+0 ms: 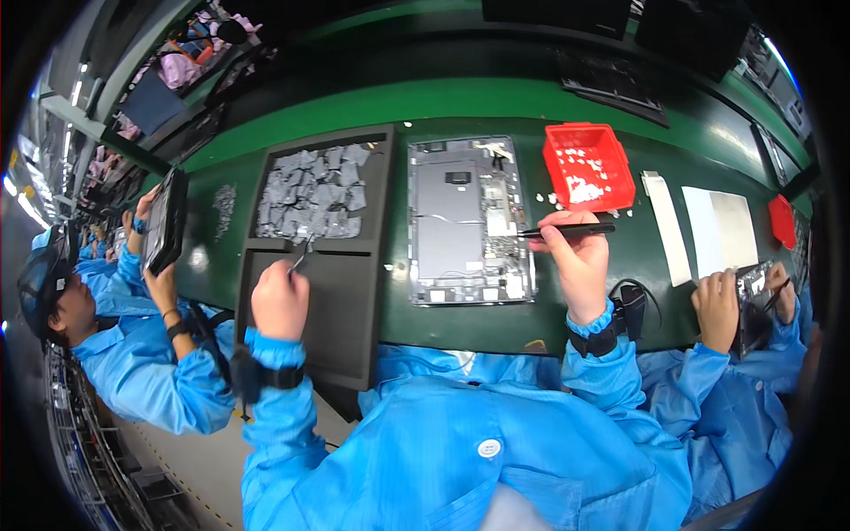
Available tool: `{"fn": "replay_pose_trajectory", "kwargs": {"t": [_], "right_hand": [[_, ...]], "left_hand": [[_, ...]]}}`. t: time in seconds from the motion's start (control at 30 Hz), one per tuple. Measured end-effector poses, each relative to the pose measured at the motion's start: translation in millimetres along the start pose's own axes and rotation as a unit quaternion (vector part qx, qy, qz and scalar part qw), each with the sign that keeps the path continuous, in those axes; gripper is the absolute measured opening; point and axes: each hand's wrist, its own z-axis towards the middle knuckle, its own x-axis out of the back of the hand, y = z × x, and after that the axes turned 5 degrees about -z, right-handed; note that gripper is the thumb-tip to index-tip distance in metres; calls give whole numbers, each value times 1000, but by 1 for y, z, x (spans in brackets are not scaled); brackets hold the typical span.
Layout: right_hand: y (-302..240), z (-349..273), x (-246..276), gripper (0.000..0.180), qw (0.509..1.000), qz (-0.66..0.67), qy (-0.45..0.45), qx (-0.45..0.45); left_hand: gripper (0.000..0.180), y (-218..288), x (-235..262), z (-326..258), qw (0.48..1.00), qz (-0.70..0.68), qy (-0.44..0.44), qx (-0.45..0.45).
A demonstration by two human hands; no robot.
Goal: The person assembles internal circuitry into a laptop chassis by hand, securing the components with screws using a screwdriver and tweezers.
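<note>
On the green bench [447, 329], right side, we record a long white strip [668, 230]; just beyond it lie a white sheet [698, 226] and a beige sheet [734, 226], side by side. A small red container [781, 221] sits farther right. At left we see a scatter of small grey bits [224, 211]. We note a capped co-worker [146, 372] in blue holding a dark flat panel [163, 226], tilted; at right, another blue-clad co-worker [730, 416] holds a dark device [754, 305]. Behind the bench we observe a dark slab [611, 86].
</note>
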Motion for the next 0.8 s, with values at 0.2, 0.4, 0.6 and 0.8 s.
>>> {"fn": "replay_pose_trajectory", "kwargs": {"t": [0.2, 0.4, 0.6, 0.8], "right_hand": [[2, 6, 4, 19, 999, -30, 24, -2], [20, 25, -5, 19, 996, -62, 49, 35], [42, 40, -8, 17, 981, -163, 94, 40], [58, 38, -12, 18, 983, -112, 148, 10]], "left_hand": [[10, 97, 42, -20, 890, -384, -222, 110], [24, 131, -21, 69, 783, -538, -312, 17], [18, 149, -112, 139, 785, -532, -307, 78], [24, 158, -153, 142, 759, -520, -382, 88]]}}
